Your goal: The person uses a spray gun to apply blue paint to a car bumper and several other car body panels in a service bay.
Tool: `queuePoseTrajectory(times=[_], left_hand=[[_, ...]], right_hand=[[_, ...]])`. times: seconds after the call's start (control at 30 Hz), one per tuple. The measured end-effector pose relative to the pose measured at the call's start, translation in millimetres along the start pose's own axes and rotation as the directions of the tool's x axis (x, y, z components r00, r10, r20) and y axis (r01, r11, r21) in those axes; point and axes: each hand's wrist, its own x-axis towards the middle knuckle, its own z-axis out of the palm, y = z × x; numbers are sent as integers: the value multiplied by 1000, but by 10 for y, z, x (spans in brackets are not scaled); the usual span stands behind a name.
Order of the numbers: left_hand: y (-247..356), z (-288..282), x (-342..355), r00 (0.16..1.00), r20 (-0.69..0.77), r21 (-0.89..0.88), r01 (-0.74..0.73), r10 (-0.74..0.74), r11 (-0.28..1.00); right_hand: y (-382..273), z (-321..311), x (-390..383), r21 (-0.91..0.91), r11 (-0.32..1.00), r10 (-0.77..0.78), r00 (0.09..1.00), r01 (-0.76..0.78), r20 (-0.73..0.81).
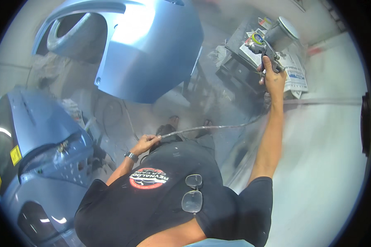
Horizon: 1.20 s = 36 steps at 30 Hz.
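My right hand is closed around the handle of a spray gun, held out at the upper right. A grey cylindrical cup with a pale lid sits at the gun's top, and a yellow-rimmed round part is at its nozzle end. Down by my waist, my left hand grips a thin dark air hose, which runs across my body toward the gun. Ahead of me a large glossy light-blue body panel is held up off the floor; neither hand touches it.
More blue panels with dark glossy parts stand at the left. Under the gun, a dark stand carries newspaper sheets. A pale wall rises on the right. Loose hose lies on the floor, and haze blurs the air.
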Motion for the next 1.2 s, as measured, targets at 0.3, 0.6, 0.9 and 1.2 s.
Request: queuePoseTrajectory(times=[0.3,0.6,0.9,1.2], left_hand=[[1,1346,-641,943,-245,-248,164,-226,955],[-77,1985,-1057,887,-263,-512,204,-379,834],[-839,2581,-1015,865,-401,-507,64,-301,860],[-1079,2583,-402,916,-358,-413,20,-183,910]], right_hand=[[531,-223,-821,98,994,-94,824,47,559],[1001,-241,-668,-2,990,120,832,-141,542],[687,-566,-866,-6,959,248,832,-282,496],[572,-635,-1047,-58,974,216,827,-218,519]])
